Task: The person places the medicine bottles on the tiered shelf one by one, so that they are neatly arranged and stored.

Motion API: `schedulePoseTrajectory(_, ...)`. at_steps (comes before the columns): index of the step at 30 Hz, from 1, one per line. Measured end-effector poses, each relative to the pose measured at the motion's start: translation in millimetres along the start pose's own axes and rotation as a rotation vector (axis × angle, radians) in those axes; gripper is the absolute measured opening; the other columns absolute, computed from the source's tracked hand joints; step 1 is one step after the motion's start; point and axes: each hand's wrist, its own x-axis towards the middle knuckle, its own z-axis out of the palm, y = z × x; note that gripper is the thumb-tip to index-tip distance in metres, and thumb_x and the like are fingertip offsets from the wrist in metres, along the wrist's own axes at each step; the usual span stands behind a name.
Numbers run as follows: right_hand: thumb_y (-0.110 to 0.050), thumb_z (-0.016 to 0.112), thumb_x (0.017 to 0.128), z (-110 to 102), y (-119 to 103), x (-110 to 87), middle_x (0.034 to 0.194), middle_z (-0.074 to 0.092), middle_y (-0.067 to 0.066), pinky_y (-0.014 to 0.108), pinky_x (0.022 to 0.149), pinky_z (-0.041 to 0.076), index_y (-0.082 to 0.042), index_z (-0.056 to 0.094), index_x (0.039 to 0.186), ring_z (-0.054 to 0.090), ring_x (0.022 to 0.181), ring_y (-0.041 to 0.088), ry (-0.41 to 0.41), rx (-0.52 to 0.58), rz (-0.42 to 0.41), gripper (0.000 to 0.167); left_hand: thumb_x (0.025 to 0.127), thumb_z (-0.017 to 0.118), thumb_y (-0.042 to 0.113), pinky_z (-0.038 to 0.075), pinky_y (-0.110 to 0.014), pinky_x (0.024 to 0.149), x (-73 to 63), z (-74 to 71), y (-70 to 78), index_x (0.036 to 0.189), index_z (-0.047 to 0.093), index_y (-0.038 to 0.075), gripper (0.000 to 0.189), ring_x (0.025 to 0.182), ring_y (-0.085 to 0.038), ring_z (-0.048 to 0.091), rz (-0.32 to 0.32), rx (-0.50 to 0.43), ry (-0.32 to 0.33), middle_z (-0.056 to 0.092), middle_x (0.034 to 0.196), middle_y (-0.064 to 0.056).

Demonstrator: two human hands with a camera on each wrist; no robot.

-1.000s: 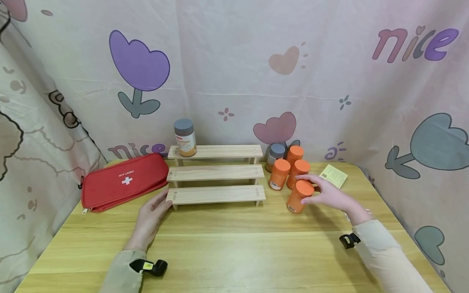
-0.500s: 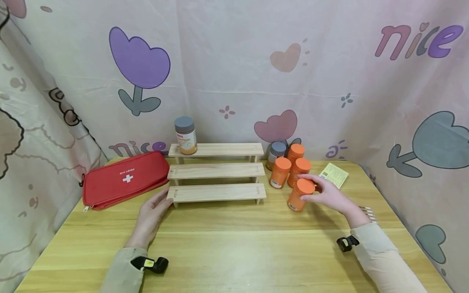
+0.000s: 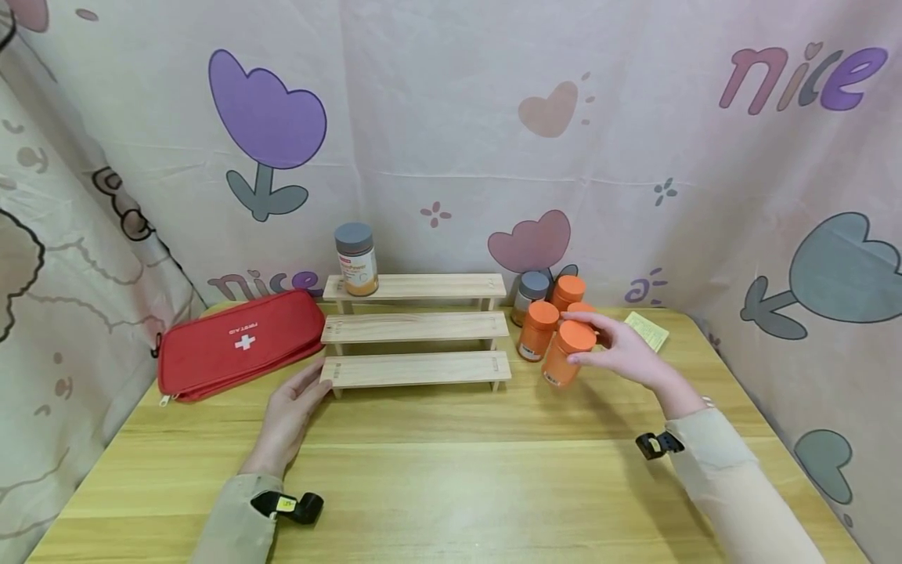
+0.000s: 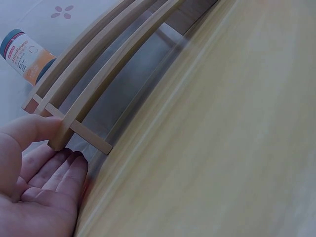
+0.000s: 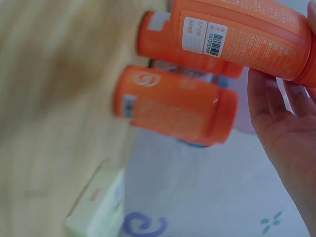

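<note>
My left hand (image 3: pixel 287 415) holds the left end of the lowest step of a three-tier wooden display rack (image 3: pixel 416 370). In the left wrist view its thumb presses the end of the rack (image 4: pixel 89 101), with the curled fingers below. At the right, my right hand (image 3: pixel 623 351) grips an orange pill bottle (image 3: pixel 566 356) near its cap, slightly tilted and raised off the table. The right wrist view shows the printed label and barcode of this bottle (image 5: pixel 252 42). Behind it stand several other bottles: an orange one (image 3: pixel 539 333) at its left and a grey-capped one (image 3: pixel 530 298) farther back.
A grey-capped jar (image 3: pixel 357 262) stands on the top step's left end. A red first-aid pouch (image 3: pixel 239 345) lies left of the rack. Beyond my right hand is a pale yellow-green box (image 3: pixel 647 332). A patterned curtain (image 3: pixel 423 117) hangs behind the table.
My right hand has lifted the orange pill bottle from the table and moved it slightly left and up. My left hand stays at the rack's end.
</note>
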Motion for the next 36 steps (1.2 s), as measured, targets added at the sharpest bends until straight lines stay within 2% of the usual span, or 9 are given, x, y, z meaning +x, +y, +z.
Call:
schedulePoseTrajectory(5,-0.017,0.079,0.080,1.9,-21.4,18.6,0.131,0.054,0.009,0.024,0.090,0.047,-0.012,0.050,0.139,0.055,0.112,0.021,-0.036,-0.002,-0.011,0.065,0.096,0.060,0.024,0.042,-0.013,0.092,-0.5,-0.3,0.3,0.149,0.030,0.002,0.065,0.134,-0.020,0.036,-0.008,-0.001,-0.002,0.027,0.152,-0.019)
schedulePoseTrajectory(14,-0.019,0.080,0.079,13.8,-54.5,64.4,0.126,0.058,0.004,0.031,0.092,0.048,-0.016,0.051,0.139,0.058,0.109,0.017,-0.103,0.001,-0.105,0.066,0.096,0.060,0.024,0.042,-0.013,0.092,0.6,0.1,0.6,0.149,0.031,0.004,0.064,0.133,-0.020,0.038,-0.018,0.005,0.003,0.029,0.152,-0.017)
schedulePoseTrajectory(19,-0.025,0.082,0.077,25.4,-75.5,89.2,0.125,0.060,-0.001,0.030,0.087,0.049,-0.021,0.054,0.136,0.058,0.105,0.014,-0.117,-0.013,-0.113,0.066,0.096,0.060,0.024,0.042,-0.012,0.092,-0.3,0.0,1.2,0.149,0.031,0.004,0.064,0.133,-0.020,0.037,-0.022,0.014,0.008,0.029,0.152,-0.017)
schedulePoseTrajectory(24,-0.020,0.081,0.078,38.1,-92.8,112.6,0.127,0.058,0.001,0.036,0.082,0.048,-0.019,0.050,0.139,0.058,0.102,0.016,-0.137,-0.022,-0.122,0.068,0.096,0.060,0.024,0.042,-0.012,0.091,-1.1,-0.1,1.8,0.149,0.031,0.004,0.064,0.132,-0.018,0.038,-0.024,0.015,0.006,0.028,0.152,-0.017)
schedulePoseTrajectory(29,-0.025,0.080,0.080,49.9,-105.9,135.0,0.128,0.055,-0.001,0.034,0.090,0.048,-0.021,0.048,0.141,0.057,0.107,0.014,-0.159,-0.011,-0.142,0.068,0.096,0.060,0.024,0.042,-0.012,0.091,-0.5,0.1,1.0,0.149,0.032,0.004,0.063,0.129,-0.015,0.041,-0.023,0.015,0.012,0.029,0.151,-0.016)
schedulePoseTrajectory(36,-0.028,0.080,0.079,64.3,-118.0,168.3,0.124,0.057,0.001,0.030,0.087,0.050,-0.018,0.049,0.141,0.058,0.104,0.015,-0.130,-0.003,-0.164,0.070,0.096,0.061,0.025,0.042,-0.012,0.092,0.3,-0.7,-0.6,0.149,0.032,0.005,0.064,0.129,-0.014,0.040,-0.022,0.004,0.009,0.030,0.151,-0.015)
